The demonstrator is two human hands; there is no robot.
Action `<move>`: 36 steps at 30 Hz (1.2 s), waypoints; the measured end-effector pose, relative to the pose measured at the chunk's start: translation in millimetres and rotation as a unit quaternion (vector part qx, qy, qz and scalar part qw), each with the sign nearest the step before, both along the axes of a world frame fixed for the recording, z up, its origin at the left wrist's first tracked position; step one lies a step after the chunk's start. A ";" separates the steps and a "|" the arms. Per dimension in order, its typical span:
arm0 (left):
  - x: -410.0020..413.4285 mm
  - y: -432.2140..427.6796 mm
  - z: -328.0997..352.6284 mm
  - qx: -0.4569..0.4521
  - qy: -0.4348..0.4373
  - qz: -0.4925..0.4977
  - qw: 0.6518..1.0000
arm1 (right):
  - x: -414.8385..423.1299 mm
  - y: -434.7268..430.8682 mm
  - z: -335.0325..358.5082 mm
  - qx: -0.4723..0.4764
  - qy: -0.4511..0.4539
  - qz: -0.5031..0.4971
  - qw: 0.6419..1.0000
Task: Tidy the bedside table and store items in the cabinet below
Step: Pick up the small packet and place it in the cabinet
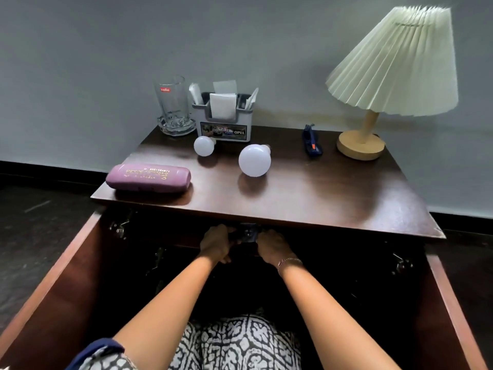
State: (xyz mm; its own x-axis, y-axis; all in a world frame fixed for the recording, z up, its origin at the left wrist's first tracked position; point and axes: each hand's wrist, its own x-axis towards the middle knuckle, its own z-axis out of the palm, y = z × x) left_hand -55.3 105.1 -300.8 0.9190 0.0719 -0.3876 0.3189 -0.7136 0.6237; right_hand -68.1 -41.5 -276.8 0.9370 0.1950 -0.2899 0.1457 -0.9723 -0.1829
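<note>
Both cabinet doors under the dark wooden bedside table [320, 198] stand swung wide. My left hand [217, 243] and my right hand [274, 248] reach into the dark cabinet just under the tabletop's front edge, both closed around a small dark object [246, 233] that I cannot identify. On the tabletop lie a purple glasses case [148, 178] at the front left, a small white bulb [204, 146] and a bigger white bulb [254, 160] near the middle, and a blue stapler-like tool [311, 141] toward the back right.
At the back left a drinking glass [171, 104] stands in a glass ashtray, beside a grey organiser box [223, 118] with white papers. A pleated lamp [394, 65] on a wooden base occupies the back right corner. The open doors [61, 276] flank my arms.
</note>
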 end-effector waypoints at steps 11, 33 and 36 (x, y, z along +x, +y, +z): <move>4.8 7.5 -9.0 -0.066 0.008 -0.009 0.998 | -29.9 1.4 0.8 -0.117 -0.028 -0.016 0.993; -6.1 3.6 1.6 0.046 -0.003 -0.073 0.996 | -40.0 7.4 1.5 -0.098 0.108 -0.082 0.986; -12.6 0.3 7.8 0.123 -0.027 -0.090 0.988 | -44.1 7.3 6.2 -0.061 0.115 -0.093 0.987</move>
State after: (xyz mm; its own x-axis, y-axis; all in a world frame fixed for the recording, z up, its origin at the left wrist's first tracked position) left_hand -67.9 105.4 -293.0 0.9442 -0.0076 -0.3294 0.1452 -0.8879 0.4365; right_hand -112.1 -34.2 -270.6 0.8601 -0.0230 -0.5096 -0.0683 -0.9952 -0.0704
